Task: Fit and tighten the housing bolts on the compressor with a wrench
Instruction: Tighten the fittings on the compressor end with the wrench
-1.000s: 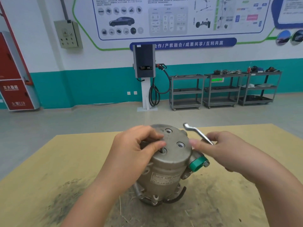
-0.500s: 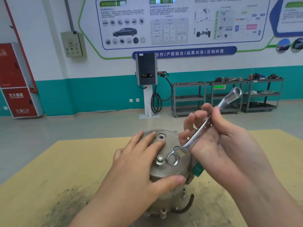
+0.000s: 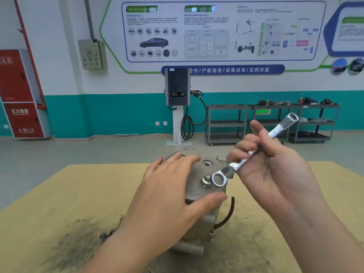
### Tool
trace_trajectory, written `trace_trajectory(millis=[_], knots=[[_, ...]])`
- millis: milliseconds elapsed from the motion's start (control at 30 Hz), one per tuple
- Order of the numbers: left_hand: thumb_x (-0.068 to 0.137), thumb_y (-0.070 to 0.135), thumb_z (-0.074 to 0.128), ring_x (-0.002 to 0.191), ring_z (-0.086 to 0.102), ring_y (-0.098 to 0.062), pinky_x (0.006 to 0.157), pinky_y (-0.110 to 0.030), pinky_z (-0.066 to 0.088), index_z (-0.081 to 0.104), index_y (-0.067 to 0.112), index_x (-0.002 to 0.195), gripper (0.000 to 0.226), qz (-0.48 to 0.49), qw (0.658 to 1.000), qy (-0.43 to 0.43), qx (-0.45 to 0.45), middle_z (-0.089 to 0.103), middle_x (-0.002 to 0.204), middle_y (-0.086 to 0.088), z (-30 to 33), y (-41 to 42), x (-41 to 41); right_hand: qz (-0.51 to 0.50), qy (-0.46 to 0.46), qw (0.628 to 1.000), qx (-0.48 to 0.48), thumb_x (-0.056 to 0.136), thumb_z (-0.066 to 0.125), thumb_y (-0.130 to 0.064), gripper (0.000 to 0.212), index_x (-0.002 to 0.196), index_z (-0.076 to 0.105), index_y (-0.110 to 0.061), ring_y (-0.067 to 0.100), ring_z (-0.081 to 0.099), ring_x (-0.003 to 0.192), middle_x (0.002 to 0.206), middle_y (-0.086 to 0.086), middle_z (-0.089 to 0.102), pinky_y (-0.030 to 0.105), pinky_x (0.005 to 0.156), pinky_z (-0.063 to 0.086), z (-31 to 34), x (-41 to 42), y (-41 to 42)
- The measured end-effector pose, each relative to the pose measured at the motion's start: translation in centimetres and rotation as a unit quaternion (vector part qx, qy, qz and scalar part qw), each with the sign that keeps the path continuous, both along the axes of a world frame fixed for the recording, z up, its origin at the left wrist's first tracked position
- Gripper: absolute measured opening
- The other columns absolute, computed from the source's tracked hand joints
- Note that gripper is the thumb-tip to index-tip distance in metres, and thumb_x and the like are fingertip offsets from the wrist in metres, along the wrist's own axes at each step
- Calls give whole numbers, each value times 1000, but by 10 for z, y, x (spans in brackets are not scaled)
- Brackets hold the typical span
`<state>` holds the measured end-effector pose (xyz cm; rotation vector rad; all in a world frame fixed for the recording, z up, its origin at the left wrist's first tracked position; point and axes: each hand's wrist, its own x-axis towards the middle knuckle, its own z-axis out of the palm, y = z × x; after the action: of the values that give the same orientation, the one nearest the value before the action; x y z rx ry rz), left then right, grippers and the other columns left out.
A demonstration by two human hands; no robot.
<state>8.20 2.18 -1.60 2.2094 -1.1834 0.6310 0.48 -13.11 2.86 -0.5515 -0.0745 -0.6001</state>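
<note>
On the left, the left hand (image 3: 167,198) is laid flat over the top of the compressor (image 3: 199,217), fingers straight and spread, thumb pressed against the near edge of the housing; nothing is gripped, the body is only steadied. The compressor stands upright on its end near the middle of the table (image 3: 88,184), on a yellow board smeared with dark grime. It is judged to be a heavy, rigid cast-metal piece, tall for its base, so a firm downward press is likely needed to stop it turning or tipping under wrench load; its dull surface may be oily and slippery.

On the top face a flanged bolt (image 3: 205,180) is seated in one hole, and behind it an open hole (image 3: 207,164) is seen unfilled. The bolt is small and hard, and looks not yet driven home.

To the right, the wrench (image 3: 254,154) is pinched along its shank by the curled fingers and thumb of the right hand (image 3: 275,170). Its lower ring end is held just beside the bolt head, not over it. A hold nearer the far end would probably give more leverage.
</note>
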Motion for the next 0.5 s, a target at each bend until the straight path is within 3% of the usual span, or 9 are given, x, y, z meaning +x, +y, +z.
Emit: trace_trajectory(millis=[67, 100, 133, 200, 233, 267, 333, 433, 500], knots=[[59, 103, 1, 129, 23, 22, 119, -20, 7, 37, 44, 141, 107, -2, 1000, 5, -14, 45, 136, 34, 4, 3, -1, -52, 44, 987, -147, 99, 39, -46, 42, 85, 62, -15, 7, 30, 38, 52, -4, 37, 20, 34, 24, 6, -10, -11], [61, 101, -2, 124, 24, 25, 118, -20, 10, 40, 42, 140, 107, -11, 999, 13, -32, 48, 132, 33, 5, 4, -2, -119, 69, 950, -281, 95, 37, -56, 50, 73, 61, -18, 8, 27, 38, 49, -4, 34, 21, 34, 20, 8, -16, -16], [66, 98, -2, 118, 32, 23, 116, -20, 18, 47, 39, 133, 102, -28, 998, 21, -58, 56, 123, 31, 5, 6, -2, -201, 96, 870, -440, 91, 36, -64, 56, 66, 60, -20, 7, 27, 38, 46, -7, 34, 23, 35, 21, 8, -21, -21], [75, 94, -1, 100, 50, 10, 94, -13, 34, 52, 39, 104, 81, -46, 992, 42, -112, 66, 97, 24, 5, 9, -1, -311, 159, 635, -689, 82, 34, -76, 57, 76, 65, -29, 6, 39, 38, 44, -7, 48, 23, 38, 36, 5, -25, -26], [75, 94, -1, 90, 53, 6, 80, -11, 36, 47, 39, 92, 75, -40, 991, 50, -117, 65, 86, 21, 6, 10, 0, -317, 186, 559, -743, 75, 33, -80, 56, 81, 66, -35, 5, 48, 43, 51, -9, 58, 28, 44, 45, 4, -25, -28], [73, 95, -1, 82, 54, 3, 72, -12, 36, 41, 38, 86, 72, -30, 993, 52, -105, 63, 82, 20, 8, 11, 0, -309, 207, 521, -769, 70, 31, -82, 58, 84, 67, -39, 5, 55, 52, 60, -11, 64, 36, 53, 51, 3, -24, -27], [69, 95, -3, 78, 52, -3, 73, -13, 37, 36, 36, 85, 73, 16, 998, 26, -50, 63, 84, 19, 10, 11, -1, -276, 217, 498, -793, 67, 30, -85, 59, 89, 68, -45, 3, 61, 67, 72, -15, 68, 39, 64, 53, 2, -21, -24], [77, 88, 2, 78, 37, -4, 77, -8, 34, 41, 39, 98, 67, 55, 998, -41, -3, 55, 86, 21, 12, 8, -4, -252, 199, 478, -818, 66, 29, -87, 48, 98, 56, -65, -7, 59, 82, 82, -37, 63, 29, 66, 49, 3, -19, -24], [90, 76, 9, 75, 46, -5, 71, -21, 35, 55, 30, 97, 65, 33, 996, -79, 13, 61, 85, 17, 12, 7, -3, -254, 188, 455, -833, 67, 25, -87, 56, 103, 59, -61, -8, 54, 85, 81, -37, 60, 23, 65, 40, 5, -21, -24]])
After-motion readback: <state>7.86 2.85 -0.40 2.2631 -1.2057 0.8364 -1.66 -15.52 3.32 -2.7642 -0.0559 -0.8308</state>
